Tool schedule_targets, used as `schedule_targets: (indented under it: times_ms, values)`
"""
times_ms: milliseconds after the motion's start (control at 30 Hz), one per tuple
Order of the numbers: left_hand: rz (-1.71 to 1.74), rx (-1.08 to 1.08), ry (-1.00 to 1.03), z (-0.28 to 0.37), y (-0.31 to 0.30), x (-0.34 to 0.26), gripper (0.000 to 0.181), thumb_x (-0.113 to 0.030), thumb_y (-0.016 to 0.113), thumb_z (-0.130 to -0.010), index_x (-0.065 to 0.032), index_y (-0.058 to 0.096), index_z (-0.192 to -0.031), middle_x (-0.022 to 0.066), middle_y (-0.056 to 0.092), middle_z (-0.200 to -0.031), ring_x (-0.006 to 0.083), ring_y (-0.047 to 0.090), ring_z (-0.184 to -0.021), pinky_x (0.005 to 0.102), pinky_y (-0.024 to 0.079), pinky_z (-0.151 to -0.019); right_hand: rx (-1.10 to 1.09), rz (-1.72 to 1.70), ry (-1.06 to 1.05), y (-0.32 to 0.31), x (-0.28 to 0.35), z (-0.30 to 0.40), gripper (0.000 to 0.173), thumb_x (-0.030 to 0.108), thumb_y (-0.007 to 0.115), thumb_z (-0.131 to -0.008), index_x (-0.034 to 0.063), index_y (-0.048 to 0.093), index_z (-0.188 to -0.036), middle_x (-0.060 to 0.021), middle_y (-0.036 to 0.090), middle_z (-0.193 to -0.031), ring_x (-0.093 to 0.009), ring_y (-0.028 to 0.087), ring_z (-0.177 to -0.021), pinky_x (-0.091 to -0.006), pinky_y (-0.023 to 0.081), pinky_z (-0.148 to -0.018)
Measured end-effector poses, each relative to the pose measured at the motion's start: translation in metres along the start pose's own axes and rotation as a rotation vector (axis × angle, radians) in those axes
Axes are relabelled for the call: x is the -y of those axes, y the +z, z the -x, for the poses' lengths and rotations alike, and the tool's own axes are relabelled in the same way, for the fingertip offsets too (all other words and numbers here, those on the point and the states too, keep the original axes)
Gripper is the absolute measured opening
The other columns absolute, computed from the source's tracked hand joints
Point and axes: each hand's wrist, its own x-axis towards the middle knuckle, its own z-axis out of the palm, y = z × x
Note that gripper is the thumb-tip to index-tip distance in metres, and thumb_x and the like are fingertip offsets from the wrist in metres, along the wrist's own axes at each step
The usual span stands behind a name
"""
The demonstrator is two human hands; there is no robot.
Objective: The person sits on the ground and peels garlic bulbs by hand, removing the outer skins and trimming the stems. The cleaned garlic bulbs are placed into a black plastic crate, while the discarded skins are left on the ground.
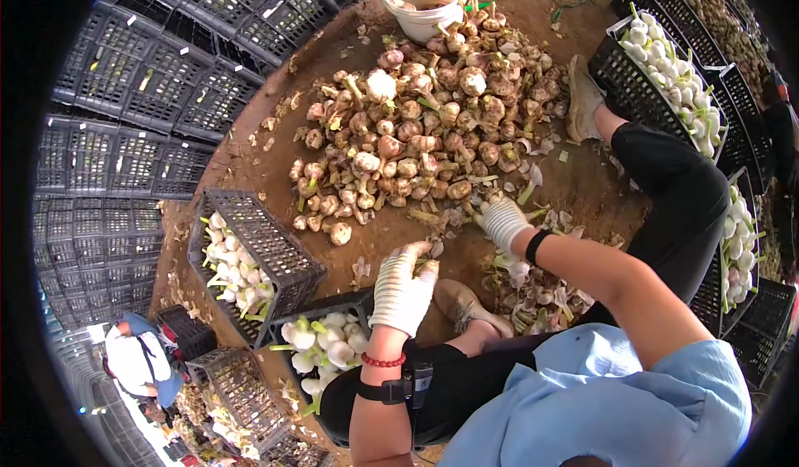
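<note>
My left hand (404, 289), in a white ribbed work glove, hangs over the dirt floor in front of the pile. Its thumb and forefinger are apart, and I see nothing held between them. My right hand (502, 220), gloved the same way, reaches down at the near edge of a heap of untrimmed garlic bulbs (409, 130). Its fingertips are among dry stalks and skins, so whether it grips anything is unclear. Below the right forearm lies a mound of peeled skins and cut stalks (543, 298). A black plastic crate of cleaned white garlic (331, 345) stands beside my left wrist.
A white bucket (424, 20) stands behind the heap. Another crate of cleaned garlic (240, 267) sits at left, with full crates (671, 83) at right. Stacked black crates (137, 73) line the left side. A person (140, 358) is at lower left.
</note>
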Motion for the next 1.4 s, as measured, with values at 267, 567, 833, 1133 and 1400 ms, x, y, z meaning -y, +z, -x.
schedule_targets:
  times_ms: [267,567,833,1133,1400]
  values:
    - [0.64,-0.102,-0.313,-0.003,0.023,0.044,0.025,-0.008,0.062,-0.095,-0.0034,0.062,-0.12,0.0075,0.067,-0.111,0.0124,0.061,-0.096,0.0281,0.05,-0.085,0.041,-0.3,0.173,-0.015,0.004,-0.008,0.037,0.012,0.065,-0.088,-0.0045,0.06,-0.121,-0.0242,0.064,-0.114,-0.034,0.064,-0.099,-0.0416,0.054,-0.08]
    - [1.117,-0.047,-0.171,-0.002,0.035,0.003,0.061,-0.016,0.066,-0.094,-0.0051,0.035,-0.146,0.0076,0.055,-0.124,0.0141,0.053,-0.108,0.0279,0.046,-0.095,-0.441,-1.575,-0.459,-0.096,0.05,0.108,0.073,0.052,0.058,-0.094,0.0,0.044,-0.143,-0.0108,0.061,-0.126,-0.015,0.053,-0.111,-0.0306,0.043,-0.098]
    - [0.218,-0.512,0.261,0.016,0.006,-0.035,0.063,0.003,0.078,-0.077,-0.009,0.049,-0.131,0.0072,0.055,-0.122,0.0198,0.054,-0.111,0.0326,0.055,-0.089,-0.487,-1.876,-0.524,-0.113,0.059,0.123,0.065,0.051,0.062,-0.093,0.001,0.053,-0.134,-0.0038,0.062,-0.12,-0.011,0.054,-0.104,-0.0297,0.046,-0.093]
    - [0.592,-0.391,0.237,0.02,0.013,-0.019,0.048,0.004,0.07,-0.081,-0.0053,0.046,-0.123,0.0085,0.035,-0.128,0.0234,0.044,-0.118,0.0396,0.063,-0.079,-0.727,-1.39,-0.407,-0.129,0.072,0.129,0.031,0.031,0.057,-0.1,0.0005,0.061,-0.102,0.0001,0.056,-0.077,-0.008,0.046,-0.075,-0.0284,0.044,-0.065]
    - [0.495,-0.397,0.188,0.019,0.006,-0.019,0.049,0.001,0.071,-0.082,-0.0047,0.047,-0.124,0.0149,0.049,-0.123,0.0287,0.059,-0.104,0.0431,0.06,-0.08,-0.573,-1.252,-0.393,-0.141,0.06,0.134,0.02,0.02,0.054,-0.098,0.0023,0.063,-0.101,-0.0028,0.057,-0.074,-0.011,0.049,-0.072,-0.0312,0.044,-0.064]
